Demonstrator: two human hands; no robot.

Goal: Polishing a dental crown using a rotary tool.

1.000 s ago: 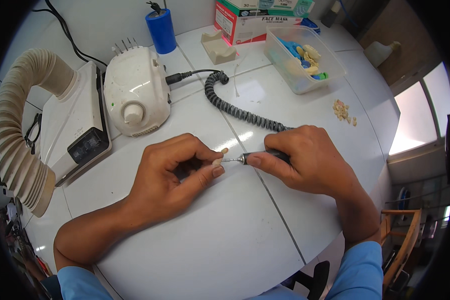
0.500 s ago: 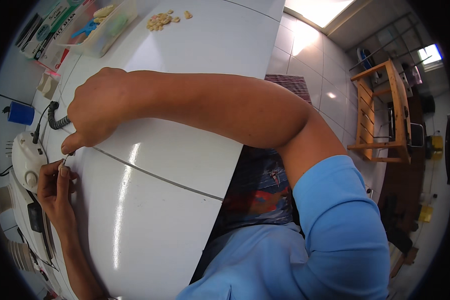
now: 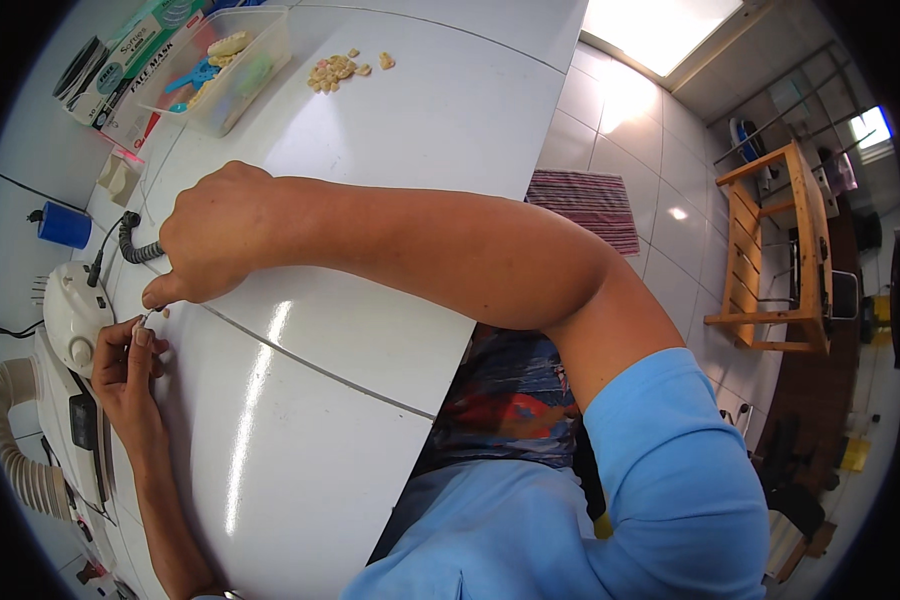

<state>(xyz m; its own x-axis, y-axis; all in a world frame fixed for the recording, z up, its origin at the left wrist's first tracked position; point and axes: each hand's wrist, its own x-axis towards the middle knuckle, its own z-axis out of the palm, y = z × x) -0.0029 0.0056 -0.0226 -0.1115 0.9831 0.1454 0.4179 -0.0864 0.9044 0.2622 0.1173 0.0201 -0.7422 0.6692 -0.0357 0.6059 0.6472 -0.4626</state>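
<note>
My left hand (image 3: 130, 375) is closed in a pinch on a small pale piece (image 3: 142, 324), at the left of the white tiled bench (image 3: 340, 360). Just above it, my right hand (image 3: 210, 235) grips a rotary tool handpiece, mostly hidden under my fingers, with its thin metal tip (image 3: 153, 311) at the piece. A coiled dark cord (image 3: 137, 250) runs from the handpiece toward the white control unit (image 3: 75, 305) beside my hands. A pile of small cream pieces (image 3: 330, 72) lies beyond my right forearm.
A clear container (image 3: 225, 115) of blue and cream items, boxes (image 3: 130, 80) and a blue cylinder (image 3: 65, 228) stand along the back. A ribbed hose (image 3: 20, 450) is at the far left. Right of the bench are a striped mat (image 3: 590, 200) and a wooden rack (image 3: 740, 250).
From a second ago, the view has swung toward the right, showing floor, rack and more of my right arm. My hands still hold the piece and tool close together.
</note>
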